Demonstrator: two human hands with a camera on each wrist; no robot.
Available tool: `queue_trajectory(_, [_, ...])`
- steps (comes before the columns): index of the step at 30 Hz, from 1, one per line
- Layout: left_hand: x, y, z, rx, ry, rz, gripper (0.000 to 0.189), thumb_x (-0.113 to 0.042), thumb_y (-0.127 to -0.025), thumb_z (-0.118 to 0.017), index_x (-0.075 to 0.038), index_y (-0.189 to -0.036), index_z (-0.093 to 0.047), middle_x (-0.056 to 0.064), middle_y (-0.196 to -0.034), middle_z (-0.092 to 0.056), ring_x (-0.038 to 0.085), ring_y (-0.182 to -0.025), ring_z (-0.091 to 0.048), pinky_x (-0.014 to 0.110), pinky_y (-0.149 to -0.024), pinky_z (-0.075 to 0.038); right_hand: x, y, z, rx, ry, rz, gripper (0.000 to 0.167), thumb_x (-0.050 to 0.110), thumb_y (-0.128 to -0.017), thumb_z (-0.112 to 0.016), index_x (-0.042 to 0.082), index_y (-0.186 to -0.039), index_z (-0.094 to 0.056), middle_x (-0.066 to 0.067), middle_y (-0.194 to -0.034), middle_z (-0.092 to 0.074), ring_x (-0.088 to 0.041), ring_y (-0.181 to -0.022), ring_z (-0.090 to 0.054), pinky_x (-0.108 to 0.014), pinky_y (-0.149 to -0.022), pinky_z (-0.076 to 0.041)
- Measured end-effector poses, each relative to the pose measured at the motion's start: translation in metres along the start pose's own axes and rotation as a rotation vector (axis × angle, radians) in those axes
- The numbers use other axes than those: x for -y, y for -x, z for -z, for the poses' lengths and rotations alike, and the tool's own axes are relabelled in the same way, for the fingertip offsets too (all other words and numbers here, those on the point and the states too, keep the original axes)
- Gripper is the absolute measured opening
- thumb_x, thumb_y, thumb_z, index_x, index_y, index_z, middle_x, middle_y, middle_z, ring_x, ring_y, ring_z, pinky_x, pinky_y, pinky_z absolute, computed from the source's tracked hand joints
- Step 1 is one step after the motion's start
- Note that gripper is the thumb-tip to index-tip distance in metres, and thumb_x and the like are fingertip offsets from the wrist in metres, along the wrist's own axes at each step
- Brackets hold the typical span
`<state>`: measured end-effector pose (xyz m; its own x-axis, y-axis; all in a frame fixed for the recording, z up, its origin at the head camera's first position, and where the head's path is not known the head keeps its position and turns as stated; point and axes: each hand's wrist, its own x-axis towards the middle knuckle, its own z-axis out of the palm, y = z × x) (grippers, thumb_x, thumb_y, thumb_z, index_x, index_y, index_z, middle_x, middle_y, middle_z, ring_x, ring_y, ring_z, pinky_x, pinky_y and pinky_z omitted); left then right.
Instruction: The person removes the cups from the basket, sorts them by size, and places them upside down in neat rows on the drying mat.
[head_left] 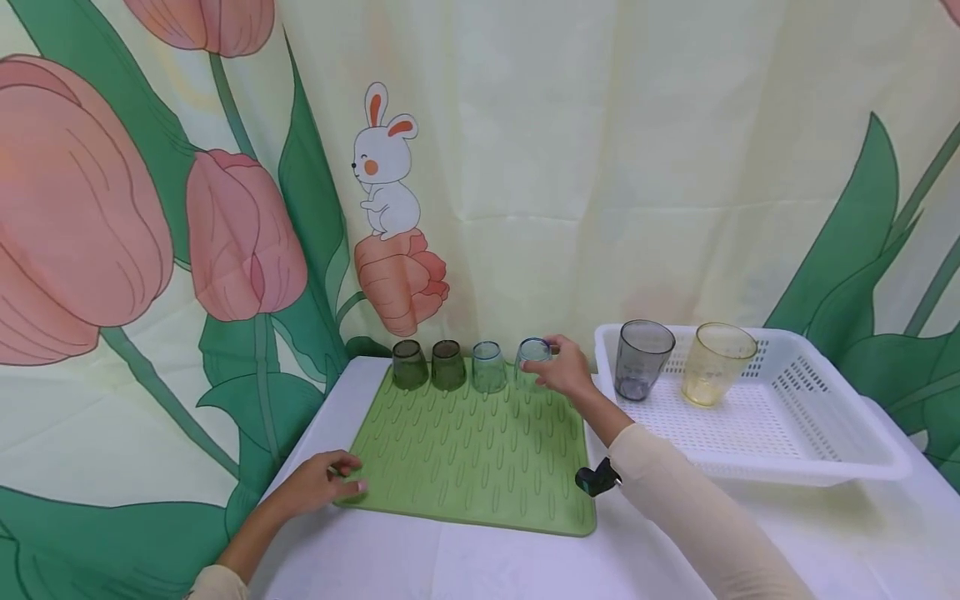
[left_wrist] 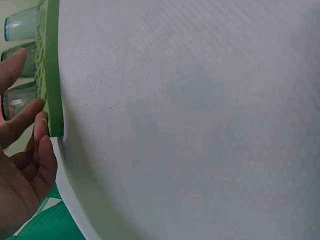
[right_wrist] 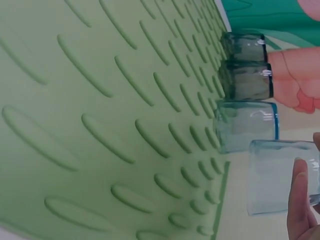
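Note:
My right hand [head_left: 566,367] holds a clear drinking glass with a blue rim [head_left: 529,379] between thumb and fingers at the back right of the green ridged mat [head_left: 465,450]. In the right wrist view, the base of this held glass [right_wrist: 270,177] appears slightly apart from the mat. To its left stands a similar blue-rimmed glass [head_left: 489,368], followed by two dark green glasses [head_left: 447,367], all in a row along the back edge. My left hand [head_left: 318,482] lies at the mat's front left corner, fingers loosely bent around nothing; whether it touches the mat I cannot tell.
A white perforated plastic basket [head_left: 847,454] stands right of the mat. Inside it are a grey glass [head_left: 642,362] and a yellow glass [head_left: 716,367]. White cloth [head_left: 510,567] covers the table, and a printed curtain [head_left: 600,167] hangs close behind the row.

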<state>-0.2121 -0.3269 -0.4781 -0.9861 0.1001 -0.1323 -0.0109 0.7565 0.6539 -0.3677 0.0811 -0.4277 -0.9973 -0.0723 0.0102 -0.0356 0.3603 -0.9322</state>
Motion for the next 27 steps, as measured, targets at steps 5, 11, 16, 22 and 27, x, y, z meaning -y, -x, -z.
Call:
queue_trajectory(5, [0.002,0.001,0.000,0.005,0.006,-0.009,0.050,-0.027,-0.084,-0.081,0.002,-0.120,-0.065,0.010,-0.106,-0.062,0.019,-0.089,-0.054,0.030,-0.072,-0.047,-0.007,-0.005,-0.007,-0.021,0.001,-0.025,0.070,0.020,-0.085,-0.081,0.003,-0.143,-0.046,-0.021,-0.144,-0.048,-0.020,-0.076,-0.074,-0.029,-0.068,-0.059])
queue_trajectory(11, [0.005,0.001,-0.001,0.020,-0.004,-0.042,0.050,-0.027,-0.083,-0.082,0.001,-0.120,-0.065,0.010,-0.105,-0.061,0.019,-0.088,-0.051,0.029,-0.071,-0.046,-0.015,-0.009,-0.011,-0.056,0.007,-0.062,0.071,0.019,-0.085,-0.080,0.004,-0.145,-0.045,-0.022,-0.144,-0.049,-0.021,-0.076,-0.074,-0.027,-0.065,-0.059])
queue_trajectory(16, [0.006,-0.001,-0.001,0.013,-0.017,-0.044,0.051,-0.027,-0.080,-0.084,0.000,-0.119,-0.066,0.009,-0.104,-0.060,0.019,-0.087,-0.051,0.027,-0.071,-0.045,-0.017,-0.014,-0.015,-0.079,0.032,-0.073,0.073,0.020,-0.084,-0.080,0.003,-0.145,-0.045,-0.024,-0.142,-0.052,-0.019,-0.071,-0.074,-0.025,-0.062,-0.057])
queue_trajectory(22, [0.007,-0.002,0.000,0.022,-0.025,-0.072,0.053,-0.025,-0.078,-0.085,0.002,-0.118,-0.065,0.010,-0.103,-0.058,0.020,-0.086,-0.050,0.026,-0.070,-0.045,-0.018,-0.021,-0.019,-0.100,0.067,-0.084,0.072,0.022,-0.084,-0.080,0.003,-0.145,-0.045,-0.024,-0.138,-0.055,-0.026,-0.081,-0.075,-0.029,-0.070,-0.058])
queue_trajectory(27, [0.005,-0.001,0.001,0.029,-0.036,-0.101,0.054,-0.022,-0.076,-0.087,0.004,-0.118,-0.064,0.010,-0.101,-0.056,0.020,-0.085,-0.049,0.024,-0.069,-0.044,-0.024,-0.025,-0.024,-0.097,0.119,-0.099,0.073,0.025,-0.086,-0.078,0.003,-0.146,-0.044,-0.023,-0.140,-0.054,-0.037,-0.104,-0.069,-0.042,-0.094,-0.052])
